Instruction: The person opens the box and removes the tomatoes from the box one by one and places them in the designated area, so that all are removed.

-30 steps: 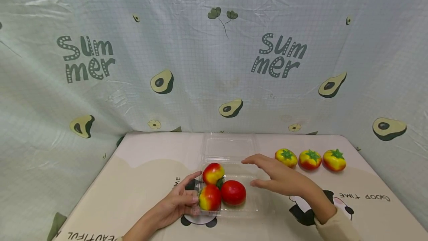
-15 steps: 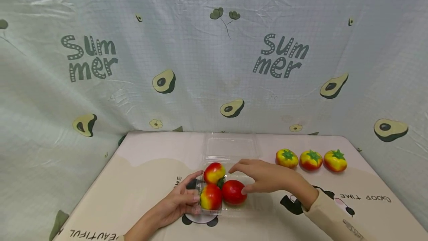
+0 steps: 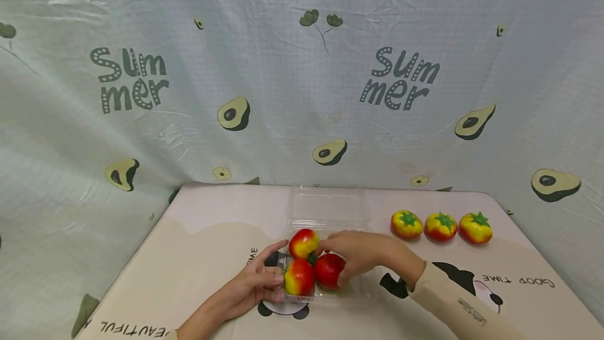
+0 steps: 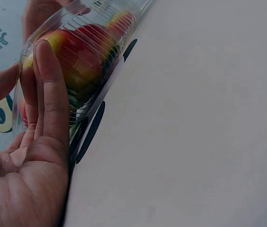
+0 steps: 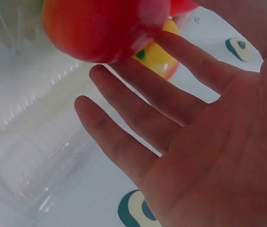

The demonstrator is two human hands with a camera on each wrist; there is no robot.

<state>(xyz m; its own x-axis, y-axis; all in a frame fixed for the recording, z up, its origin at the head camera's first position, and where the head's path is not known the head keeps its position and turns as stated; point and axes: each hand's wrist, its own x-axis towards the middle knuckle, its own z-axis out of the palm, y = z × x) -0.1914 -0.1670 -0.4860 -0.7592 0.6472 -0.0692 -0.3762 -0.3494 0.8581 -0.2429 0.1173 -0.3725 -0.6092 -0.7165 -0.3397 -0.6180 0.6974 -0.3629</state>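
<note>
A clear plastic clamshell box (image 3: 360, 290) lies on the table with its lid (image 3: 326, 206) folded back. In it sit a red toy tomato (image 3: 327, 270) and two red-and-yellow toy tomatoes, one at the near left (image 3: 300, 277), one at the far left (image 3: 303, 243). My left hand (image 3: 255, 278) rests its straight fingers (image 4: 53, 90) along the outside of the box's left wall. My right hand (image 3: 360, 251) reaches in from the right and grips the red tomato between thumb and fingers. In the right wrist view, fingertips meet the fruit's lower side.
Three yellow-and-red toy tomatoes with green leafy tops stand in a row at the back right: left (image 3: 407, 224), middle (image 3: 441, 226) and right (image 3: 475, 227). The table (image 3: 212, 245) carries a printed cover, and an avocado-print curtain (image 3: 283, 67) hangs behind it.
My right hand has moved left and closed in from beside the box onto the red tomato. My left hand has stayed at the box's left wall.
</note>
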